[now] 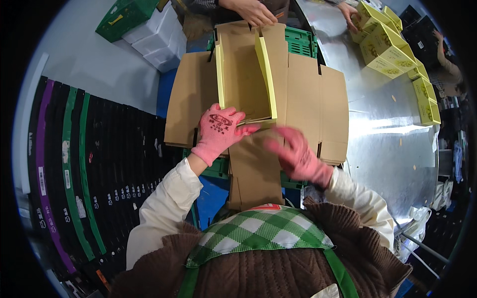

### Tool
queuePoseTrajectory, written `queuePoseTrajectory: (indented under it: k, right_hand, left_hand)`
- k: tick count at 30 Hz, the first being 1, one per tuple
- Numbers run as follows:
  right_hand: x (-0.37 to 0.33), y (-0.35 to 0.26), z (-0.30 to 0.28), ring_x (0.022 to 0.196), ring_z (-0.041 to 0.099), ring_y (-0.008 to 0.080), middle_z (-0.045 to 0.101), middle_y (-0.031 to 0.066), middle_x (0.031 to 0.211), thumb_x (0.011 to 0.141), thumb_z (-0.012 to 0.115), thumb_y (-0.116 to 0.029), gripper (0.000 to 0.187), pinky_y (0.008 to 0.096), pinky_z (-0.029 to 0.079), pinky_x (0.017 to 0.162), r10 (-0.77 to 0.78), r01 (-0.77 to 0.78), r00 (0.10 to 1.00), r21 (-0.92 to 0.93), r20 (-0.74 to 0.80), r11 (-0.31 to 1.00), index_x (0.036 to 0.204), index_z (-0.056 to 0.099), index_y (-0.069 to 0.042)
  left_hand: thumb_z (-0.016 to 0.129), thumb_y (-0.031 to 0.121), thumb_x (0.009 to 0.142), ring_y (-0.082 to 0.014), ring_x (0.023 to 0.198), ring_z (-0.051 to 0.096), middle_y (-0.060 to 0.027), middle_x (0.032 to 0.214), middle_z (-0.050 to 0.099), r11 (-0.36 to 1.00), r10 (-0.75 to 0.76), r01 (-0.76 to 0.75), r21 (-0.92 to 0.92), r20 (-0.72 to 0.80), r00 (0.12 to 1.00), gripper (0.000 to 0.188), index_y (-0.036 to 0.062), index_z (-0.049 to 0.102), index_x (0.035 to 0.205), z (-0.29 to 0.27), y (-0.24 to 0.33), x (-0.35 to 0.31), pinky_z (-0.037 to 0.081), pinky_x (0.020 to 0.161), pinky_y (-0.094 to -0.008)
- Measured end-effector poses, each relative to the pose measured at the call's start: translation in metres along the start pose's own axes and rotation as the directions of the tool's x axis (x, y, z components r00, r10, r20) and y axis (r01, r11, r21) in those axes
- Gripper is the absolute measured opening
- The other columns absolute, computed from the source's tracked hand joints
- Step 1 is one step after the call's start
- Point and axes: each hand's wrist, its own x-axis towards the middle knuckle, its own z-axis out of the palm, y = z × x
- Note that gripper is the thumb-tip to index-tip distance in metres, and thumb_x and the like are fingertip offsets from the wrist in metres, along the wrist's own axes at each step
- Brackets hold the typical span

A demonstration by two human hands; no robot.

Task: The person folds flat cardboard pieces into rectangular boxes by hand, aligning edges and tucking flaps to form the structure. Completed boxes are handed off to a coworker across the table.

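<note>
A yellow open-topped carton [271,82] with a brown inside stands on flattened brown cardboard [303,94]. My left hand [218,130], in a pink glove, grips its near left corner, fingers bent over the edge and thumb along the near side. Just off the near right corner is my right hand [298,156], also in a pink glove. It is blurred, with its fingers apart and nothing visible in them. Long brown cardboard flaps [256,174] hang toward me below the carton.
Green crates [300,42] show under the cardboard. On the metal table [382,159] at right stand several yellow cartons [387,52]. Other people's hands [254,11] are at the far side. Stacked black crates [129,164] fill the left; white boxes [161,37] stand far left.
</note>
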Motion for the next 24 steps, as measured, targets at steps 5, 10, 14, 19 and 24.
queuePoseTrajectory:
  k: [5, 10, 14, 19, 24]
  right_hand:
    - [-0.051, 0.010, 0.023, 0.123, 0.047, 0.0294, 0.044, 0.0090, 0.139, 0.076, 0.058, -0.023, 0.056, 0.0533, 0.036, 0.105, -0.253, 0.361, 0.880, -0.219, 0.403, 0.907, 0.131, 0.049, -0.027]
    - [-0.018, 0.011, 0.000, 0.123, 0.046, 0.0318, 0.049, 0.0096, 0.133, 0.070, 0.064, -0.036, 0.057, 0.0533, 0.035, 0.105, -0.301, 0.340, 0.937, -0.269, 0.177, 0.901, 0.123, 0.057, -0.018]
    - [0.039, 0.022, -0.007, 0.120, 0.049, 0.0308, 0.047, 0.0137, 0.134, 0.086, 0.058, -0.036, 0.049, 0.0473, 0.038, 0.102, -0.016, 0.006, 0.954, -0.033, -0.300, 0.999, 0.127, 0.054, -0.008]
    - [0.061, 0.048, 0.049, 0.112, 0.051, 0.0162, 0.046, 0.0117, 0.133, 0.097, 0.050, -0.015, 0.042, 0.0313, 0.043, 0.092, 0.472, 0.032, 0.761, 0.752, -0.445, 0.658, 0.136, 0.042, -0.001]
    - [0.088, 0.025, 0.049, 0.112, 0.051, 0.0200, 0.047, 0.0145, 0.132, 0.093, 0.056, -0.010, 0.051, 0.0338, 0.043, 0.093, 0.590, -0.055, 0.616, 0.718, -0.523, 0.694, 0.140, 0.038, -0.001]
  left_hand:
    - [0.074, 0.036, 0.060, -0.0172, 0.064, 0.058, 0.0024, 0.068, 0.059, 1.000, 0.011, -0.011, 0.014, 0.001, 1.000, 0.024, 0.0168, 0.066, 0.072, 0.013, -0.005, 0.002, 0.045, 0.066, -0.0306]
    - [0.072, 0.042, 0.065, -0.0187, 0.063, 0.055, 0.0013, 0.065, 0.057, 0.999, -0.030, 0.031, -0.010, 0.084, 0.996, 0.027, 0.0168, 0.062, 0.064, -0.007, -0.003, 0.008, 0.043, 0.065, -0.0313]
    - [0.066, 0.053, 0.075, -0.0188, 0.073, 0.061, -0.0015, 0.073, 0.063, 0.989, 0.009, 0.010, -0.147, 0.124, 0.992, 0.040, 0.0132, 0.067, 0.075, -0.013, -0.007, 0.015, 0.045, 0.073, -0.0312]
    - [0.036, 0.051, 0.098, -0.0170, 0.112, 0.053, -0.0108, 0.123, 0.058, 0.072, -0.128, 0.384, -0.921, 0.373, 0.919, 0.062, -0.0014, 0.049, 0.128, -0.007, -0.049, 0.001, 0.037, 0.099, -0.0302]
    - [0.060, 0.022, 0.093, -0.0241, 0.108, 0.053, -0.0103, 0.129, 0.052, 0.687, -0.325, 0.178, -0.705, -0.079, 0.943, 0.053, 0.0016, 0.040, 0.137, 0.047, -0.009, -0.017, 0.043, 0.091, -0.0360]
